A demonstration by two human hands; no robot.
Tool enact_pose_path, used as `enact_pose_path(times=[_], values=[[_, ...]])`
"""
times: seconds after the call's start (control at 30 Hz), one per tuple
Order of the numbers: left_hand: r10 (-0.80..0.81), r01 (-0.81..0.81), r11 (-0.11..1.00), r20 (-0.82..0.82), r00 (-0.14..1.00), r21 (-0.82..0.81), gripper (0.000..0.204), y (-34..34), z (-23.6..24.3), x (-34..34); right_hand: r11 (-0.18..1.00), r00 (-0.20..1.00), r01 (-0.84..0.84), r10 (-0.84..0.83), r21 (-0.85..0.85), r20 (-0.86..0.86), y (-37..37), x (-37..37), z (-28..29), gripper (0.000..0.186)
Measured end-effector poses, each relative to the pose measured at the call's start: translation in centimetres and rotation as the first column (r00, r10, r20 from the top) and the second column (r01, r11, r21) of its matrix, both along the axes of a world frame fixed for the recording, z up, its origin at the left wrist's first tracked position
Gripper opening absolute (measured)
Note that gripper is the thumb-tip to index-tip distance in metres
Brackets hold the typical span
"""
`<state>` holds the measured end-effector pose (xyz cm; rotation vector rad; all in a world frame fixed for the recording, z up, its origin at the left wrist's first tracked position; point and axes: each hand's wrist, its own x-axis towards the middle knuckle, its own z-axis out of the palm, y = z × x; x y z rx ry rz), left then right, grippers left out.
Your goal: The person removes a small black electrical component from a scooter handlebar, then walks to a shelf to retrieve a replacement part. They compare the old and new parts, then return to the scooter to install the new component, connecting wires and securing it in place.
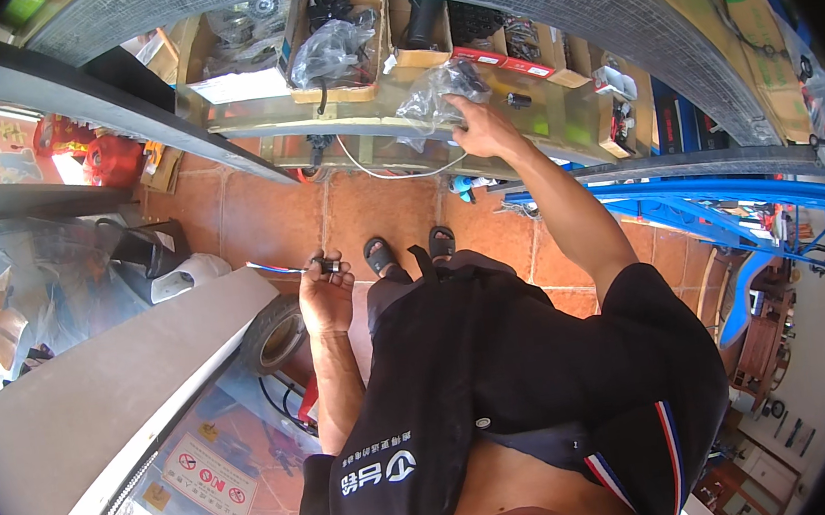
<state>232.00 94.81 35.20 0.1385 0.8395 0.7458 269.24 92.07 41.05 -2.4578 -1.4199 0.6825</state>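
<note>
My left hand (326, 297) is raised over the floor with its fingers closed around a small dark part with a shiny end (330, 266). Thin red, white and blue wires (274, 268) stick out from it to the left; its exact kind is hard to make out. Stretched forward to the shelf, my right hand (486, 129) has its fingers on a crumpled clear plastic bag (428, 97) with something dark inside. Index finger and thumb lie at the bag's right edge. A small black cylinder (519, 100) lies on the shelf just right of that hand.
Open cardboard boxes of parts line the shelf (372, 111), one with another bagged part (335, 49). A white cable (394, 174) loops below its edge. Blue metal framing (688, 203) stands at right. At left are a tyre (275, 337) and a pale panel (146, 396).
</note>
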Motion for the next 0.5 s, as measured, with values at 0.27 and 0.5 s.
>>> enact_pose_path(times=[0.27,0.5], values=[[-0.075,0.069,0.996,0.087,0.993,0.060,0.017,1.3,-2.0,-1.0,0.956,0.884,0.218,-0.109,0.196,-0.454,-1.8,-2.5,-3.9,0.046],[-0.482,0.484,0.875,0.072,0.873,-0.022,0.026,3.1,-3.0,1.9,0.804,0.958,0.181,-0.013,0.566,-0.287,-8.0,-9.9,-7.8,0.027]])
